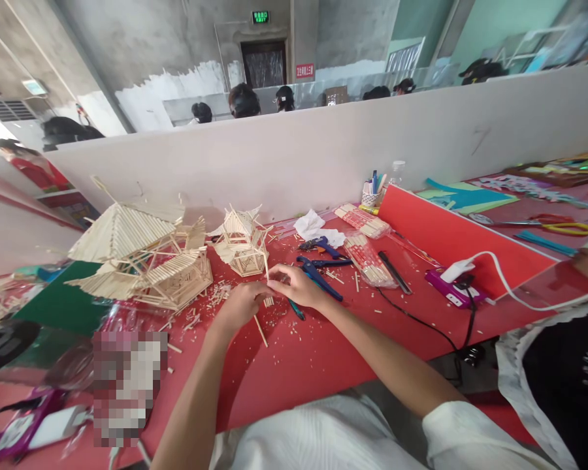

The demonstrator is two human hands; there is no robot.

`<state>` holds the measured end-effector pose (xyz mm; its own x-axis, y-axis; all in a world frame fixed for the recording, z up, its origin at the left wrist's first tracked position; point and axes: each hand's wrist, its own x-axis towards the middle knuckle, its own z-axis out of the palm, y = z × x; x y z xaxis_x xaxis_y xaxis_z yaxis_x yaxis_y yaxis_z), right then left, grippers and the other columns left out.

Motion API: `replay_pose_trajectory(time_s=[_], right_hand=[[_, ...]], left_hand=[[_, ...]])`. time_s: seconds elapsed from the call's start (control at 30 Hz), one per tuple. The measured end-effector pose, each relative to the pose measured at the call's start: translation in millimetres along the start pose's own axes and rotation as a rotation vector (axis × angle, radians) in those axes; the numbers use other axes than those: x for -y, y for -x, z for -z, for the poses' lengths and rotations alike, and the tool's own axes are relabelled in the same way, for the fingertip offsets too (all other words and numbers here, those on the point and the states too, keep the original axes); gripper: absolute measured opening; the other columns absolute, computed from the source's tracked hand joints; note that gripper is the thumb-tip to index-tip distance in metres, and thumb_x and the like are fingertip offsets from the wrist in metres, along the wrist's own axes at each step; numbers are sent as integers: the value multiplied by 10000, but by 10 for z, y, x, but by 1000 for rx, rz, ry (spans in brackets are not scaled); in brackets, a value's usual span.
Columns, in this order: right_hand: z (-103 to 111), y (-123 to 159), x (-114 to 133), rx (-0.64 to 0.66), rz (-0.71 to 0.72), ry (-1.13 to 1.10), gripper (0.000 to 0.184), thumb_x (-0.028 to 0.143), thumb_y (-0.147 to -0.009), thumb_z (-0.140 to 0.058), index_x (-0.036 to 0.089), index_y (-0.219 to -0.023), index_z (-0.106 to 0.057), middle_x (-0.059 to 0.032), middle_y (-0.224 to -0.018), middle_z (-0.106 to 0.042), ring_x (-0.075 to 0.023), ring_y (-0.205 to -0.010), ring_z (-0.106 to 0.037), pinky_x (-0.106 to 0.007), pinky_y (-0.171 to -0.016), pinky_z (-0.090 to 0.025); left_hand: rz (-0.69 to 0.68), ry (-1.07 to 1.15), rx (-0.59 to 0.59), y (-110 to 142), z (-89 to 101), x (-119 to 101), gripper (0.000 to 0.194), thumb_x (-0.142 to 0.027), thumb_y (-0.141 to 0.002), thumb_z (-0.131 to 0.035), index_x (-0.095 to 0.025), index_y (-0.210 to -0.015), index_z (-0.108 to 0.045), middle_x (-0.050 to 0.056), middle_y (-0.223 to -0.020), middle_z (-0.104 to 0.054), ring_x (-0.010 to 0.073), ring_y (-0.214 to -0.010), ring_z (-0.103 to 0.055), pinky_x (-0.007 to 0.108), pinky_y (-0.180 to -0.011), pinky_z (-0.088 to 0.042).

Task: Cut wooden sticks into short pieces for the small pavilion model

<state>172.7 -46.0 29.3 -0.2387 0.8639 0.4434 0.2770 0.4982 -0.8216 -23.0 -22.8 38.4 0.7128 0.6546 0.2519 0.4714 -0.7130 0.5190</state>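
Note:
My left hand [244, 304] and my right hand [298, 286] meet over the middle of the red table, fingers closed. Between their fingertips is a thin wooden stick [267, 266], held nearly upright; its lower end is hidden by the fingers. Just behind it stands a small pavilion model [242, 241] built of wooden sticks. To its left is a larger stick pavilion [147, 258] with slatted roofs. Beside my right hand lie blue cutting pliers [319, 277]. Under my left hand, another loose stick [261, 329] lies at a slant.
Wood scraps [219, 294] litter the table. A blue glue gun [322, 246], bagged sticks [367, 261] and a black pen-shaped tool [394, 272] lie to the right. Farther right are a purple power strip [453, 287] and a red board [451, 232]. A white partition [318, 156] rises behind.

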Motion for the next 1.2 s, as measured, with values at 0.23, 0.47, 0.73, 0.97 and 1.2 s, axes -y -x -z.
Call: replay_pose_trajectory(time_s=[0.23,0.47,0.73,0.97,1.2], right_hand=[[28,-33,-140,-104,-67,-117,178,356,-915,-566,187,-964,-592,-25,-838,-656,-177,-759,-637,-289,-712,-483],[135,6,-214,72,-179,208,530,196,-869,-607,199,-1377,-457,42,-697,-645,-160,-645,-623,-262,-665,-427],[26,23,-64,209,-183,583,436,174,-888,-624,162,-1319,-559,-11,-726,-684,-197,-743,-665,-256,-664,-367],[17,37,-77,236,-168,610,403,203,-907,-635,154,-1301,-566,-19,-742,-685,-202,-758,-675,-253,-659,-367],[11,57,-199,180,-99,526,379,215,-881,-666,185,-1256,-625,-27,-751,-699,-194,-698,-663,-264,-664,-409]], left_hand=[[12,54,-34,-6,-21,-19,290,-108,-883,-499,-212,-953,-760,62,-930,-776,187,-846,-712,271,-810,-521],[141,13,-212,-30,7,22,159,-172,-890,-523,-204,-969,-657,51,-942,-733,182,-839,-675,280,-810,-502],[144,217,-292,-44,-68,56,99,-220,-831,-617,-200,-924,-645,38,-900,-729,176,-801,-674,301,-806,-522],[202,392,-364,-48,-96,91,150,-296,-826,-668,-191,-932,-648,39,-859,-723,179,-804,-679,295,-779,-522],[218,401,-353,-54,-104,79,156,-298,-820,-674,-191,-930,-644,31,-824,-721,174,-773,-680,300,-771,-516]])
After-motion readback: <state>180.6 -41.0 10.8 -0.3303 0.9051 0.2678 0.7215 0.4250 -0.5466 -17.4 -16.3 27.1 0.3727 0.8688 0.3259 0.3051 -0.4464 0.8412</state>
